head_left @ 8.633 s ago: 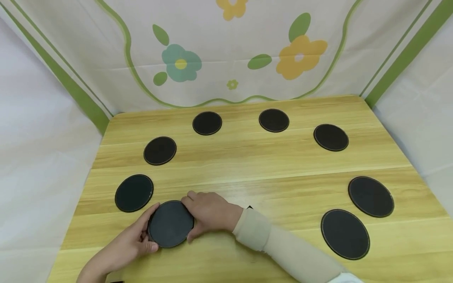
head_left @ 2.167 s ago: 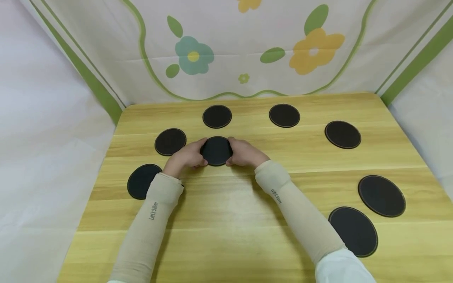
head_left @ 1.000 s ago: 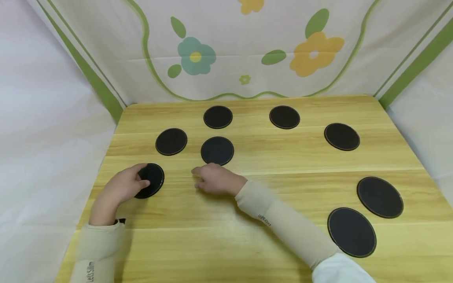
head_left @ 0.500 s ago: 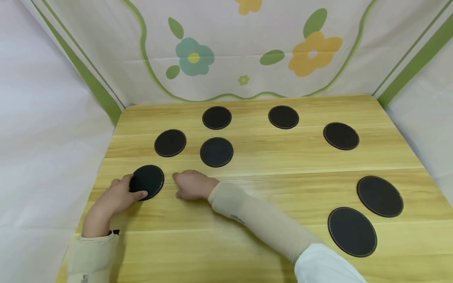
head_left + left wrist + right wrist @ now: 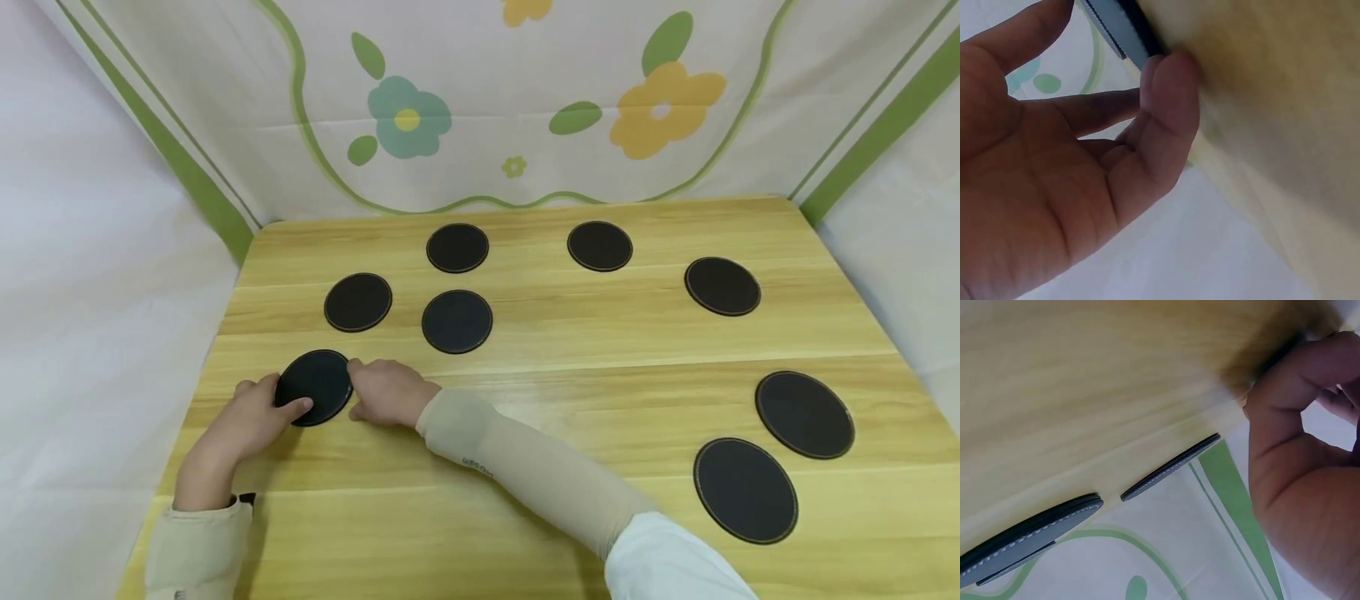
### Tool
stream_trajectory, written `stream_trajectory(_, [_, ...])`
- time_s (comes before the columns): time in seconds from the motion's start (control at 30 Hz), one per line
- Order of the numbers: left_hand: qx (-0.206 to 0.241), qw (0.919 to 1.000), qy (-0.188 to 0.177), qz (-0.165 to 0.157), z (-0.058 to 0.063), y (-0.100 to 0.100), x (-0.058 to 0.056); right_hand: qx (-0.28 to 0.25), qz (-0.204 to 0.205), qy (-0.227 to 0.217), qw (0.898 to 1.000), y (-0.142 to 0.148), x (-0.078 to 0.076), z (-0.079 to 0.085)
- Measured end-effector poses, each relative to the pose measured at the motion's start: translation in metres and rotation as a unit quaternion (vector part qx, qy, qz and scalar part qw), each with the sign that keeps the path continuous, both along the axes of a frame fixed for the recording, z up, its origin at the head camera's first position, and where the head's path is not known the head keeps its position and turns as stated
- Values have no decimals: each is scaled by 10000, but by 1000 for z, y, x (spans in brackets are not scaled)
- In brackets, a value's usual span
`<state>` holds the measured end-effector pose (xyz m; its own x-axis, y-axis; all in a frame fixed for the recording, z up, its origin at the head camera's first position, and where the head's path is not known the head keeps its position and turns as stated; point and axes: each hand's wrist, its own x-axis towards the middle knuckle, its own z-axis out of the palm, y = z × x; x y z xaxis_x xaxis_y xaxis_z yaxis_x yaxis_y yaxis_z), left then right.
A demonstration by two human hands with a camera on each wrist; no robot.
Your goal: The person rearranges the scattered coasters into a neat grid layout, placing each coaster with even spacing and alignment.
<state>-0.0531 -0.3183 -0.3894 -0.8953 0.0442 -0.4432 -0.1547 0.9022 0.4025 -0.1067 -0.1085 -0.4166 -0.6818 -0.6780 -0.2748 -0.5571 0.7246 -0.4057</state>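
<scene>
A round black coaster (image 5: pixel 321 379) with a stitched edge is at the left of the wooden table, between both hands. My left hand (image 5: pixel 243 421) grips its left side, thumb across the top face and fingers at the rim. In the left wrist view, the fingertips of the left hand (image 5: pixel 1054 156) meet the coaster's edge (image 5: pixel 1129 28). My right hand (image 5: pixel 390 392) holds the right rim between thumb and fingers. The right wrist view has the right hand (image 5: pixel 1297 425) curled at the coaster's dark edge (image 5: pixel 1282 355), which is partly hidden.
Behind the hands lies another coaster (image 5: pixel 457 322). Several more form an arc on the table (image 5: pixel 510 533), including one at back left (image 5: pixel 358 302) and one at near right (image 5: pixel 745 490). A flower-printed white cloth (image 5: pixel 480 108) stands along the back edge.
The coaster both hands held earlier now lies behind them, released. My left hand went to the left coaster and took its left side; my right hand moved left to its right rim.
</scene>
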Motion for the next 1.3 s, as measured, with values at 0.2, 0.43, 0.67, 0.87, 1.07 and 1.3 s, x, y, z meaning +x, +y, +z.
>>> stream_trajectory(0.2, [231,9995,177,109,-3,-2,3,-207,-96,22,9997,0,-3,-1])
stream_trajectory(0.43, [1181,9922,284,293,-6,-4,4,-339,-446,-398,9976,2,-6,-2])
stream_trajectory(0.67, [1493,9885,249,13,-5,-7,8,-522,-602,-766,9939,3,-8,-3])
stream_trajectory(0.87, [1716,9848,203,-194,-6,-10,11,-722,-775,-1365,9850,7,-8,0])
stream_trajectory(1.07, [1599,9865,137,-319,-5,-8,13,-966,-904,-1788,9750,13,-9,3])
stream_trajectory(1.3, [1975,9801,159,-102,-2,-4,13,-1708,-972,-2141,9568,22,-14,4])
